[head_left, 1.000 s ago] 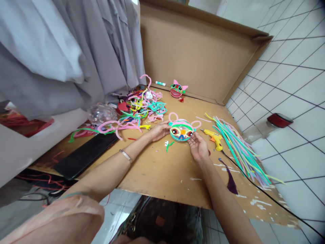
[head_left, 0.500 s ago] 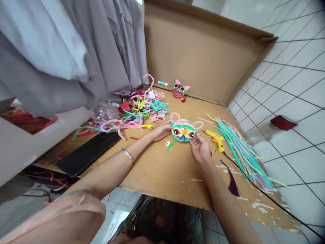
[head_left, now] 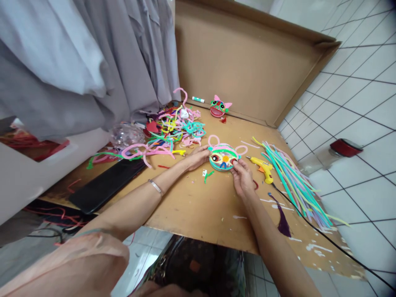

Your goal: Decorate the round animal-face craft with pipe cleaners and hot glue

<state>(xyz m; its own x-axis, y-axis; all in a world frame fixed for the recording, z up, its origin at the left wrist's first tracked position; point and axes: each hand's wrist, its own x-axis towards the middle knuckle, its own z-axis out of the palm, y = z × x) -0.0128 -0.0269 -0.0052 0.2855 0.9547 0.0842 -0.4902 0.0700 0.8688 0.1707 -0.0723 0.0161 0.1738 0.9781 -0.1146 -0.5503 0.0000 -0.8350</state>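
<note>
Between my two hands is a round pipe-cleaner animal head (head_left: 225,152), with pink loop ears, dark eyes, an orange nose and green and pink bands. My left hand (head_left: 198,158) closes on its left edge, the fingertips partly behind it. At the lower right edge my right hand (head_left: 243,176) grips it, with the thumb over the right eye. Just below the head lie a green pipe-cleaner scrap (head_left: 209,177) and a small white tag (head_left: 204,173). A yellow glue gun (head_left: 262,168) rests to the right of my right hand.
Bundled pipe cleaners (head_left: 297,185) and a purple tassel (head_left: 283,220) lie at right, by the black cord. Left are a tangled pipe-cleaner pile (head_left: 176,128) and a black case (head_left: 107,185). A finished-looking red-mouthed head (head_left: 218,108) and a glue stick (head_left: 198,99) stand before the cardboard wall (head_left: 247,62).
My right thumb has moved onto the front of the head, over its right eye, and the fingers have closed in. My left hand stays at the left edge.
</note>
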